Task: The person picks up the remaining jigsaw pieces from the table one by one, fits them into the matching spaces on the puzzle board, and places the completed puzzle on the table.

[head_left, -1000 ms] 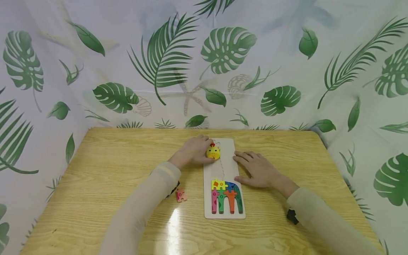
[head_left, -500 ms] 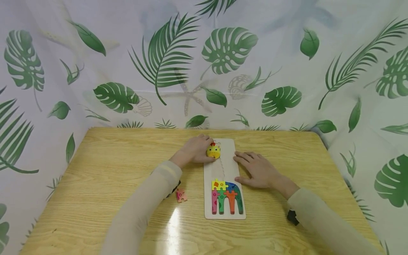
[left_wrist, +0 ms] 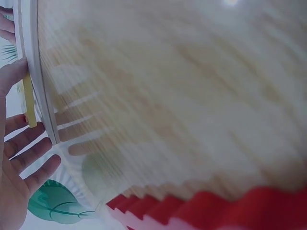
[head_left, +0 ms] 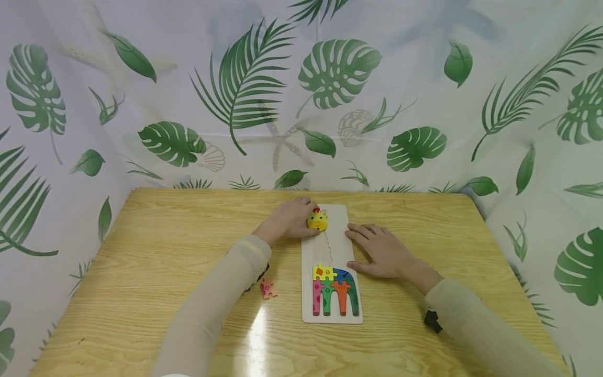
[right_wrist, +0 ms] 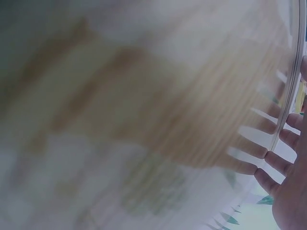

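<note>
On the table lies a pale wooden puzzle board (head_left: 336,246), its lower part filled with coloured pieces (head_left: 343,298) that form a legged body. My left hand (head_left: 291,219) pinches a yellow giraffe-head puzzle piece (head_left: 317,220) between thumb and fingers over the board's upper left. In the left wrist view, the yellow piece's edge (left_wrist: 29,105) shows between thumb and fingers. My right hand (head_left: 381,251) rests beside the board with straight fingers, fingertips against its right edge. The right wrist view shows those fingers (right_wrist: 278,163) by the board's edge (right_wrist: 291,81).
A loose pink puzzle piece (head_left: 268,289) lies left of the board, near my left forearm. Another dark piece is partly hidden by that sleeve (head_left: 235,283). Beyond the wooden table (head_left: 188,220) hangs a leaf-patterned cloth (head_left: 264,104).
My left hand has shifted slightly away from me and to the right with the giraffe-head piece. The right hand and the board have stayed in place.
</note>
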{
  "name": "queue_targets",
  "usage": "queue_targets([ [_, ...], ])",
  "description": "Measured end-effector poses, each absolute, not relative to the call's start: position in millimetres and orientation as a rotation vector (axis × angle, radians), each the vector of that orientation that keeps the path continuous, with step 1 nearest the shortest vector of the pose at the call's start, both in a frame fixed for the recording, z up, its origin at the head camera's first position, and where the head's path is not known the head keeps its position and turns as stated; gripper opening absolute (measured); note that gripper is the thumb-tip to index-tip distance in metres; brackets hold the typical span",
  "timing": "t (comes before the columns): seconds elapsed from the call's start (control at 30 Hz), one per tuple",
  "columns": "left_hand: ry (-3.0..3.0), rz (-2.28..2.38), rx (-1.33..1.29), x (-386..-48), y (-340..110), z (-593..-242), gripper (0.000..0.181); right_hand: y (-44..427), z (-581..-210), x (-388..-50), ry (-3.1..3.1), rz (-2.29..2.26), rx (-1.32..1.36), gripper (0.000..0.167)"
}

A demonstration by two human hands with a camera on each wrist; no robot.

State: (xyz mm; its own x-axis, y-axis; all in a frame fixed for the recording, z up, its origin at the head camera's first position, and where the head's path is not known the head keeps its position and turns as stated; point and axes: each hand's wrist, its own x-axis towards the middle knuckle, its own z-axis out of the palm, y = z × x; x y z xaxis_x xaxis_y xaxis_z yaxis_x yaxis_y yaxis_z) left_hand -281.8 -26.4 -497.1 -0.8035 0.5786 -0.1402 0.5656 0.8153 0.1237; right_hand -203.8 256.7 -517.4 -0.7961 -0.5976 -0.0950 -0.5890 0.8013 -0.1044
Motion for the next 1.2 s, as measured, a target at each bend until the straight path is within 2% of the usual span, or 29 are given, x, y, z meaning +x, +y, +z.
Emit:
queue_targets([
  [1.2, 2.819, 0.118, 0.898, -289.4, -25.8, -496.6, 0.075, 257.9, -518.2, -202.4, 2.862, -0.127, -0.931, 0.086],
])
